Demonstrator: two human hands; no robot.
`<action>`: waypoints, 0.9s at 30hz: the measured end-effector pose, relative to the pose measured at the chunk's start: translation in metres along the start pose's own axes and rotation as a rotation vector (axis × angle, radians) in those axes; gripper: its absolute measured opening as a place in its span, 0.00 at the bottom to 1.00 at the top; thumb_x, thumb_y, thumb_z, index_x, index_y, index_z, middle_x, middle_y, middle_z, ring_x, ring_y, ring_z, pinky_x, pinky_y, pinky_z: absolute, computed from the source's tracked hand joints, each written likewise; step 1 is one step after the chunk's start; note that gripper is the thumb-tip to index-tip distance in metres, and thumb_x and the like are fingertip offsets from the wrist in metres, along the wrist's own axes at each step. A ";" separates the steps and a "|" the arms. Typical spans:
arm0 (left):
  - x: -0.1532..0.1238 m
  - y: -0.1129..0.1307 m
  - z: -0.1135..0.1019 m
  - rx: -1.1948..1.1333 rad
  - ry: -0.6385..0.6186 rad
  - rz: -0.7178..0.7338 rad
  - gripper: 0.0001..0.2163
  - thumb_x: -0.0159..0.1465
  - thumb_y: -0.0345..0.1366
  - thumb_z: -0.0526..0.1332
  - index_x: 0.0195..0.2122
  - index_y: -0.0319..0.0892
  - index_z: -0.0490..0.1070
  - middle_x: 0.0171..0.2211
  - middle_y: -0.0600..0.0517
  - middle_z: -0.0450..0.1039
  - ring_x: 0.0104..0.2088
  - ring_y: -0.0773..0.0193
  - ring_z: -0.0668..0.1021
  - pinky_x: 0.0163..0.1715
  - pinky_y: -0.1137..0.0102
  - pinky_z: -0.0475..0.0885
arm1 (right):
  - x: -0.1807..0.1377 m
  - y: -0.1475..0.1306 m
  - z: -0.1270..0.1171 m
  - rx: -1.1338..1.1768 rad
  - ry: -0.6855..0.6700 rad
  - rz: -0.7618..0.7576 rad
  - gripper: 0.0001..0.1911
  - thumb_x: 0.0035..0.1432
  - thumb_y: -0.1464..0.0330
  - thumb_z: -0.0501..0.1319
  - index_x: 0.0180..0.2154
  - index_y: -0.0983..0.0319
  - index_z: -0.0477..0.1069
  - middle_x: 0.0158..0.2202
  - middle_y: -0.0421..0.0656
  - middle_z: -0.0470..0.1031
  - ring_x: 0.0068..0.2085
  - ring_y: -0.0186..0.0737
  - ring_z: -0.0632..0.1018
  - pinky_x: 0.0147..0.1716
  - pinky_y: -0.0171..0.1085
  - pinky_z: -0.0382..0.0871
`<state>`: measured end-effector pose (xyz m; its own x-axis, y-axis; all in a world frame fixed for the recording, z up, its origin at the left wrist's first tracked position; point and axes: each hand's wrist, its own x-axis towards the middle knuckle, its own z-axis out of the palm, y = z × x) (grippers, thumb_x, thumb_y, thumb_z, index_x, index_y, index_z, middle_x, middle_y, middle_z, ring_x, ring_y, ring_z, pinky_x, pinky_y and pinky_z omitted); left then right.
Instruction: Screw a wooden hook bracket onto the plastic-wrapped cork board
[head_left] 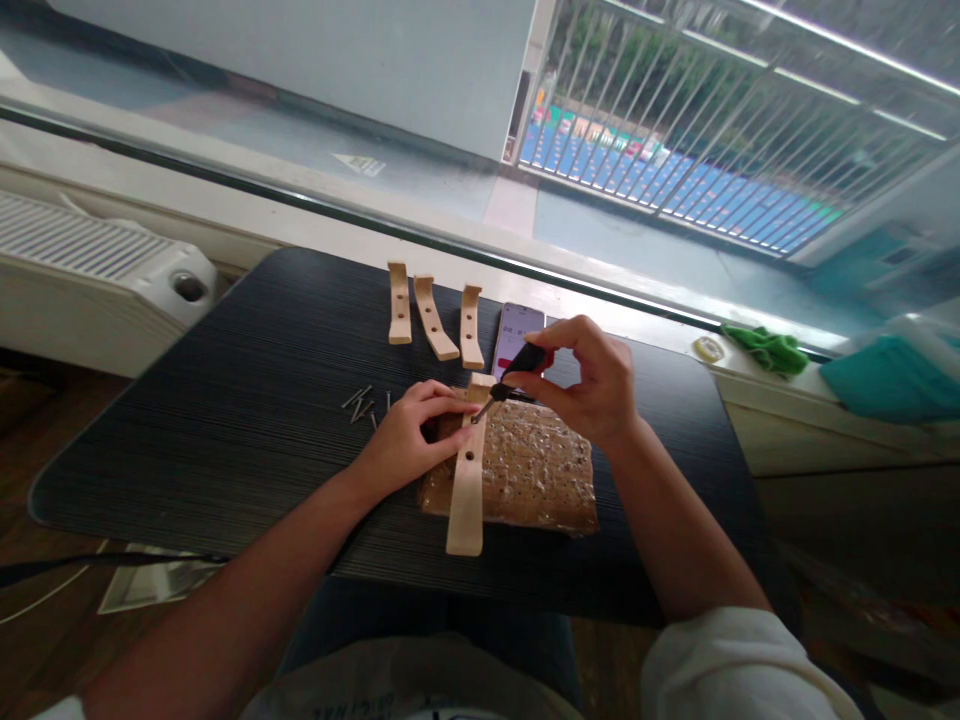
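Note:
A pale wooden bracket [466, 490] lies lengthwise across a brown board [532, 470] on the black table [225, 400]. My left hand [409, 430] is closed, its fingertips pinching a small screw against the bracket's upper part. My right hand [589, 385] is wrapped round the black handle of a screwdriver [510, 378], whose tip slants down to the same spot on the bracket.
Three more wooden brackets [431, 318] lie in a row at the table's far side. A phone [517, 335] with a lit screen sits beside them. Several loose screws [364, 403] lie left of my left hand. A radiator [90, 270] stands at the left, and a green cloth [769, 350] lies on the sill.

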<state>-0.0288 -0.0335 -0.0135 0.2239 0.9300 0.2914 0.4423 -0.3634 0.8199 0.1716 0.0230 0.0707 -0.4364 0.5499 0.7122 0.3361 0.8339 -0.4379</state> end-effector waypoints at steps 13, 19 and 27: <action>0.000 0.000 0.000 0.006 0.005 -0.009 0.11 0.58 0.36 0.64 0.42 0.45 0.78 0.39 0.50 0.71 0.42 0.58 0.74 0.47 0.61 0.72 | -0.005 0.004 0.004 0.107 0.004 0.011 0.13 0.53 0.65 0.67 0.38 0.56 0.65 0.30 0.34 0.72 0.27 0.29 0.74 0.27 0.33 0.71; 0.000 0.000 0.000 0.002 -0.001 -0.018 0.11 0.58 0.36 0.64 0.42 0.45 0.78 0.39 0.49 0.71 0.43 0.58 0.74 0.47 0.61 0.71 | -0.002 0.008 -0.004 0.107 -0.085 -0.038 0.11 0.55 0.67 0.64 0.40 0.58 0.65 0.34 0.39 0.75 0.29 0.30 0.74 0.26 0.34 0.71; 0.000 0.000 -0.001 0.000 -0.007 -0.026 0.11 0.58 0.36 0.63 0.43 0.45 0.78 0.40 0.49 0.71 0.43 0.58 0.74 0.47 0.61 0.71 | -0.004 0.009 -0.007 0.211 -0.157 0.026 0.12 0.57 0.72 0.60 0.43 0.57 0.65 0.40 0.41 0.77 0.35 0.33 0.78 0.29 0.34 0.72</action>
<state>-0.0297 -0.0330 -0.0131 0.2187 0.9386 0.2667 0.4478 -0.3394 0.8272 0.1823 0.0281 0.0676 -0.5597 0.5585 0.6122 0.1750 0.8018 -0.5714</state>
